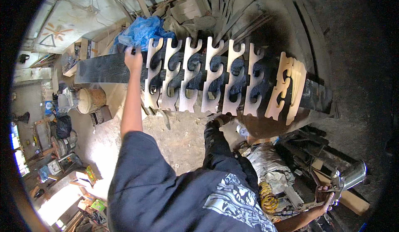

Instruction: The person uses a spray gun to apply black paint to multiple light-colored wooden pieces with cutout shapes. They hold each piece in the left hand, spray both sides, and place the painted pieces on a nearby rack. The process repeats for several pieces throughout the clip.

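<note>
My left hand (133, 60) is over the dark plank (104, 70), beside the blue plastic bag and just left of the first cut-out wooden piece (154, 76). Its fingers look slightly apart with nothing visible between them, though the hand is small and a little blurred. Several such pale pieces with curved, hooked cut-outs lie crosswise in a row along the plank. At the row's right end, a few more (296, 88) rest close together. Low on the right, my right hand (325, 196) is closed round a spray gun (336, 184) with a metal cup, held away from the plank.
A crumpled blue plastic bag (143, 31) lies behind the plank. Scrap timber (191, 7) is heaped beyond it. A bucket (90, 99) stands at left. A yellow coiled hose (268, 196) hangs by my right side, near a pale sack (270, 163) and dark offcuts.
</note>
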Demonstrator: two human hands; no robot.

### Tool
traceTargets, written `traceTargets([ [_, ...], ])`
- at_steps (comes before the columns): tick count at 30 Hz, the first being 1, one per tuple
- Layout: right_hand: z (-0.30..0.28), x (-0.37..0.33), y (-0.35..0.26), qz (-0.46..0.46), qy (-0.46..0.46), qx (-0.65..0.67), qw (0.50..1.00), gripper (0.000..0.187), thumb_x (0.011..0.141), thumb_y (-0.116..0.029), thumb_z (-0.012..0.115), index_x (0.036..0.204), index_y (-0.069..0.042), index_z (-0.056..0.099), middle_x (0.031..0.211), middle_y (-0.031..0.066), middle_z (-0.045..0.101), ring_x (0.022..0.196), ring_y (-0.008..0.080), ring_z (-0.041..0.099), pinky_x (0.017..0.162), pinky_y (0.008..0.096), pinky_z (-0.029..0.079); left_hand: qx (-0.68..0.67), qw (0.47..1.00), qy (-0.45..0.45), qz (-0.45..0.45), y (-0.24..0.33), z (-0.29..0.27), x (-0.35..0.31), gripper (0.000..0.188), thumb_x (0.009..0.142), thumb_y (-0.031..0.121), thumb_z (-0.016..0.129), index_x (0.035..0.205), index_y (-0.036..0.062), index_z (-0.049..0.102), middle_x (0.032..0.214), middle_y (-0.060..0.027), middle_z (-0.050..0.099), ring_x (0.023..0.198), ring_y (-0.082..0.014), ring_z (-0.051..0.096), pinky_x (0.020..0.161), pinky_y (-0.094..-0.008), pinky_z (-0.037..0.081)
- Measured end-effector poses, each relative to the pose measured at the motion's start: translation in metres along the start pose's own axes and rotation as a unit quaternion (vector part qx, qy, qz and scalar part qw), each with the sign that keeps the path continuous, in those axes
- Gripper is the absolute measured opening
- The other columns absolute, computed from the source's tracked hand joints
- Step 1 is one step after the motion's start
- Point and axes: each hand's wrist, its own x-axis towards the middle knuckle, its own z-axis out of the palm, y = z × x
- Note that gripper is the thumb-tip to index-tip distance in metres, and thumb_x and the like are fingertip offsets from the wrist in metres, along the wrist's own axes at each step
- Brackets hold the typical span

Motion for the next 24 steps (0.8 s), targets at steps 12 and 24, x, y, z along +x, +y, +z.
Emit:
traceTargets([
  [12, -0.003, -0.051, 0.041, -0.029, 0.027, 0.181, 0.983, 0.043, 0.099, -0.031, 0.037, 0.121, 0.005, 0.047, 0.106, 0.0161, 0.059, 0.097, 0.0263, 0.057, 0.097, 0.0450, 0.041, -0.356, 0.778, -0.494, -0.156, 0.279, -0.025, -0.415, 0.020, 0.076, -0.010, 0.049, 0.087, 0.0001, 0.063, 0.079, -0.0089, 0.064, 0.077, -0.0151, 0.062, 0.072, -0.0281, 0.049],
  [24, -0.038, -0.109, 0.022, -0.036, 0.157, 0.211, 0.964, 0.040, 0.097, -0.033, 0.045, 0.124, -0.005, 0.046, 0.103, 0.0054, 0.053, 0.098, 0.0181, 0.051, 0.083, 0.0340, 0.043, 0.144, 0.894, -0.418, 0.073, 0.368, 0.123, -0.442, 0.095, 0.075, 0.034, 0.074, 0.139, -0.0066, 0.016, 0.132, -0.0216, 0.031, 0.122, -0.0393, 0.036, 0.100, -0.0487, 0.036],
])
